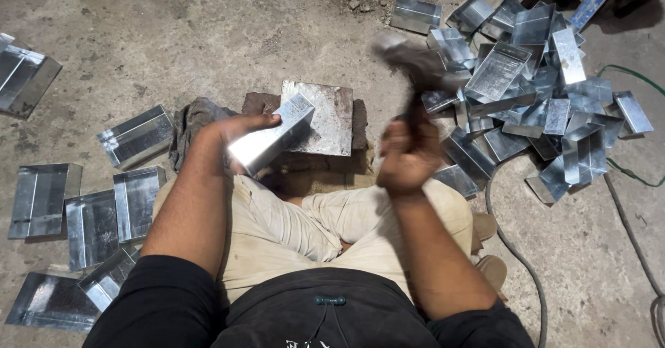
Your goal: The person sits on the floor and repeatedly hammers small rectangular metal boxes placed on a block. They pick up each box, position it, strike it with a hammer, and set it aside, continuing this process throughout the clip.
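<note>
One folded sheet-metal channel (271, 141) is clasped by the left grip (235, 127) over a steel block (331, 116); a blurred hammer (409, 60) is clenched in the right grip (407, 159).

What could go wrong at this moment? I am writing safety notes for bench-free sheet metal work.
The hammer is raised and motion-blurred in the right hand, while the bare left hand steadies the folded sheet-metal piece on the steel block; a misdirected blow could strike those fingers. The piece's thin edges could cut the ungloved hand. The pile of metal pieces lies close to the right elbow's swing.
</note>
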